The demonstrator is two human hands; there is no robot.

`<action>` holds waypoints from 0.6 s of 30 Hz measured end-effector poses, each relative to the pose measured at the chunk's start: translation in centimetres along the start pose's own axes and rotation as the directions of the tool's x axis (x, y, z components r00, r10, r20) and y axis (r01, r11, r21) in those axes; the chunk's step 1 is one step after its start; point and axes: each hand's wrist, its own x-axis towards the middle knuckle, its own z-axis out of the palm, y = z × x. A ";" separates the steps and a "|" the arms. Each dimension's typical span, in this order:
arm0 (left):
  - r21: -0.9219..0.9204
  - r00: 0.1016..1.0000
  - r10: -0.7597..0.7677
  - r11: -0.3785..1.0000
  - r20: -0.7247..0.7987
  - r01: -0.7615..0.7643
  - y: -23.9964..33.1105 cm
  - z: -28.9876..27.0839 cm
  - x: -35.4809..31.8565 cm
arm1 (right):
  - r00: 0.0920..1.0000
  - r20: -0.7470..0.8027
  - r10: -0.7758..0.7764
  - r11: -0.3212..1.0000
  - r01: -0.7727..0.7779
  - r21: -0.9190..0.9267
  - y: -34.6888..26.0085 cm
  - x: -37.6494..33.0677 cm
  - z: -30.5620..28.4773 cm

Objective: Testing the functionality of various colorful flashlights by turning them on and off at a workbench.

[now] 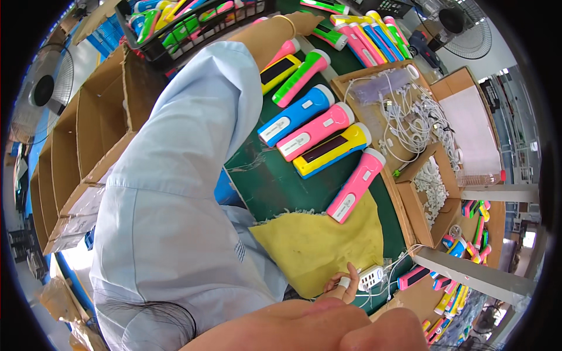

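My left arm, in a pale blue sleeve, reaches to the far side of the table. My left hand (305, 23), beyond a bangle, is beside a green-and-white flashlight (329, 36); its fingers are too small to read. At the near edge, my right hand (344, 285) has fingers apart, loosely bent, with a white band on one. It is next to a white multi-port charger (370, 278) with cables. Between the hands lie a blue flashlight (295, 116), a pink flashlight (316, 131), a yellow flashlight (332, 150) and another pink flashlight (356, 186), whose lower end rests on a yellow cloth (322, 245).
A black crate (202, 32) of flashlights stands far left, above a divided cardboard box (88, 131). Right of the row, a cardboard tray (404, 219) holds white cables (413, 117) and small white parts (430, 190). More flashlights (374, 41) lie far right. Grey bars cross the right.
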 end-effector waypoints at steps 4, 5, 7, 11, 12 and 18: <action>0.251 0.964 0.222 0.951 -0.149 -0.180 -0.5 -0.5 0.0 | 0.996 0.057 0.062 0.998 -0.062 0.000 0.2 0.9 0.0; 0.360 0.924 0.331 0.900 -0.192 -0.248 -1.9 -1.0 0.3 | 0.991 0.119 0.057 0.998 -0.059 0.014 0.1 1.2 0.2; 0.250 0.968 0.240 0.944 -0.068 -0.216 0.2 -4.2 -1.1 | 0.985 0.158 0.073 0.996 -0.080 0.037 -0.4 1.4 0.5; -0.797 0.980 0.176 0.578 -0.089 -0.176 7.2 -8.4 -9.3 | 0.954 0.301 0.004 0.983 -0.059 0.174 -2.2 1.1 1.4; -0.968 0.970 0.240 0.230 -0.043 -0.100 10.9 -9.4 -14.3 | 0.954 0.294 -0.062 0.976 -0.005 0.220 -2.7 0.7 1.9; -0.931 0.770 0.619 -0.169 0.156 0.324 26.0 -4.6 -35.8 | 0.921 0.391 0.010 0.932 -0.149 0.329 -2.7 1.4 6.8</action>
